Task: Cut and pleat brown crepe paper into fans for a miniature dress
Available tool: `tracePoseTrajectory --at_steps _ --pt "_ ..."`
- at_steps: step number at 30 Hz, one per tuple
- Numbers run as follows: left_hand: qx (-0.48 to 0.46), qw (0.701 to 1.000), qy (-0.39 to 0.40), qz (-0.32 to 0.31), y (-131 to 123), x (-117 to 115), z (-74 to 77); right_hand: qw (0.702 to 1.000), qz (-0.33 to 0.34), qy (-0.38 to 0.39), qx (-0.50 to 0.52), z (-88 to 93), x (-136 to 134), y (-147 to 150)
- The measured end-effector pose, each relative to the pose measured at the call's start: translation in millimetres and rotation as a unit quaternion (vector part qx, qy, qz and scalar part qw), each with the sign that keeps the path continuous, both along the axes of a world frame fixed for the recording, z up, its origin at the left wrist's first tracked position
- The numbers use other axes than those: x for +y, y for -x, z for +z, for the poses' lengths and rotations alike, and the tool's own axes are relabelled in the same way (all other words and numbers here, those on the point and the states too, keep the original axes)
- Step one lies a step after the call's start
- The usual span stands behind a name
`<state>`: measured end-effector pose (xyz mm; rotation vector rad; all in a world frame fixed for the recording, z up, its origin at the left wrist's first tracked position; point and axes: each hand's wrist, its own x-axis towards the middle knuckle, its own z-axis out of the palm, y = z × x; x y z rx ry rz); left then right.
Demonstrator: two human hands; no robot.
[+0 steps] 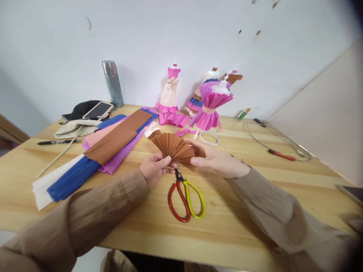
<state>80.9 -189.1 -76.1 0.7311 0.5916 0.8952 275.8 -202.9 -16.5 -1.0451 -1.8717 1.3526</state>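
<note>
A pleated brown paper fan point(173, 148) is spread between my two hands above the table. My left hand point(157, 167) pinches its gathered lower edge between thumb and fingers. At the fan's right end, my right hand point(211, 158) grips the pleats, thumb in front and fingers behind. Scissors point(179, 176) with one red and one yellow handle lie just below the fan, their blades partly hidden under my left hand and the paper.
Brown point(113, 141), blue point(75, 177), pink, purple and white paper strips lie at left. Behind are a phone point(98, 110), a flask point(113, 85), small dress forms in paper dresses point(210, 113), a tape roll point(209, 138) and a red-handled corded tool point(282, 155).
</note>
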Motion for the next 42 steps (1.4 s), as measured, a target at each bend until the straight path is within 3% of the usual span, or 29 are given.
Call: tracePoseTrajectory --at_steps 4,9,22,29,37,42 --pt "0.027 0.999 -0.018 -0.034 -1.3 -2.0 -2.2 0.992 -0.123 -0.037 0.000 -6.7 -1.1 11.4" --pt "0.033 0.999 -0.019 -0.037 -0.6 -2.3 -1.3 0.982 -0.181 0.000 0.050 -13.8 -0.2 15.7" --pt "0.037 0.998 -0.013 -0.047 -0.9 0.0 -2.8 0.978 -0.197 -0.011 0.066 -10.6 1.0 14.2" --pt "0.030 0.999 0.019 -0.013 0.6 2.3 -3.6 0.965 -0.249 -0.060 0.051 -12.9 5.5 3.1" --pt "0.095 0.991 -0.069 -0.060 -0.2 3.7 -6.9 0.974 -0.190 -0.117 -0.047 -12.5 -3.0 17.8" --pt "0.101 0.990 -0.072 -0.073 0.1 4.4 -6.3 0.977 -0.201 -0.059 -0.038 -19.1 -2.5 17.6"
